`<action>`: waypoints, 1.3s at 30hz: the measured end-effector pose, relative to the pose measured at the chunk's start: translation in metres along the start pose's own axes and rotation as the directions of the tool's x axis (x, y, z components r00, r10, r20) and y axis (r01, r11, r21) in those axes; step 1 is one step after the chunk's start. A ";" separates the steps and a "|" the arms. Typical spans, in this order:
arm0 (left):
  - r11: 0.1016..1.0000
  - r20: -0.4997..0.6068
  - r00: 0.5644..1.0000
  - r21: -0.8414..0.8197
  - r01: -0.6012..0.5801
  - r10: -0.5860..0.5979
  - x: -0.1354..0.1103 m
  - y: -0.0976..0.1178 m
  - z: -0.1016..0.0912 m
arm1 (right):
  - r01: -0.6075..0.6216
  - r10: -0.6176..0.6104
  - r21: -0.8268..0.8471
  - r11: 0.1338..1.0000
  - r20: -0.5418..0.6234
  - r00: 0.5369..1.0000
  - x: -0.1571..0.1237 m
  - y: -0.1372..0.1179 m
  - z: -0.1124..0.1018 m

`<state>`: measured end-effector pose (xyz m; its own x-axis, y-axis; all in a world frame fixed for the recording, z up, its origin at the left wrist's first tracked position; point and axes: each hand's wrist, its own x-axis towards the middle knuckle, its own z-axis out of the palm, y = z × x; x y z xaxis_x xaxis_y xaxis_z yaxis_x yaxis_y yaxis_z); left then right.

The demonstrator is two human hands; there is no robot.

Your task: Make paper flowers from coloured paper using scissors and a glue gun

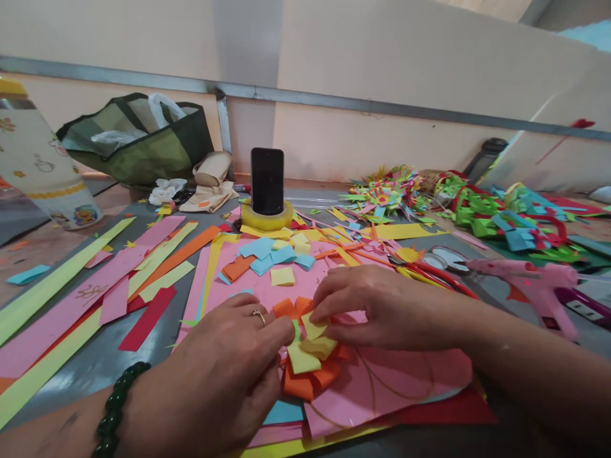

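A paper flower (pixel 311 380) with orange looped petals and pale yellow pieces over them lies on pink paper in front of me. My right hand (pixel 365 305) comes from the right, thumb and fingers pinching a yellow paper petal (pixel 315 326) at the flower's upper side. From the left, my left hand (pixel 229 369) is closed against the flower's left edge, its fingertips touching the paper; it wears a ring and a green bead bracelet. A bit of light green paper shows between the hands. Part of the flower is hidden behind my fingers.
Loose blue paper pieces (pixel 281 254) lie beyond the flower, and long paper strips (pixel 95 292) on the left. A phone (pixel 267 181) leans upright on a yellow tape roll (pixel 267 219). Scissors (pixel 429 270) and a pink glue gun (pixel 529 280) lie right. A patterned bottle (pixel 42 159) stands left.
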<state>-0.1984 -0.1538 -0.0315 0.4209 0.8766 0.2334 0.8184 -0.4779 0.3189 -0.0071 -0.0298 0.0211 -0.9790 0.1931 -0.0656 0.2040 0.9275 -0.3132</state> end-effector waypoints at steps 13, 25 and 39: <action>1.000 -0.016 1.000 0.005 -0.014 0.014 0.000 0.001 0.000 | 0.009 -0.007 -0.042 0.999 0.038 0.999 0.002 -0.004 -0.002; 1.000 -0.019 1.000 -0.004 -0.009 0.009 0.001 0.000 0.000 | 0.084 -0.080 -0.106 0.991 0.046 0.996 0.004 -0.005 -0.003; 0.999 -0.030 0.999 0.018 -0.038 0.038 0.002 0.002 -0.001 | 0.139 -0.123 -0.197 0.970 0.092 0.988 0.007 -0.004 0.002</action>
<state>-0.1968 -0.1533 -0.0292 0.4399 0.8555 0.2731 0.8088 -0.5096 0.2936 -0.0147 -0.0328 0.0203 -0.9924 0.0471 -0.1133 0.0614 0.9901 -0.1262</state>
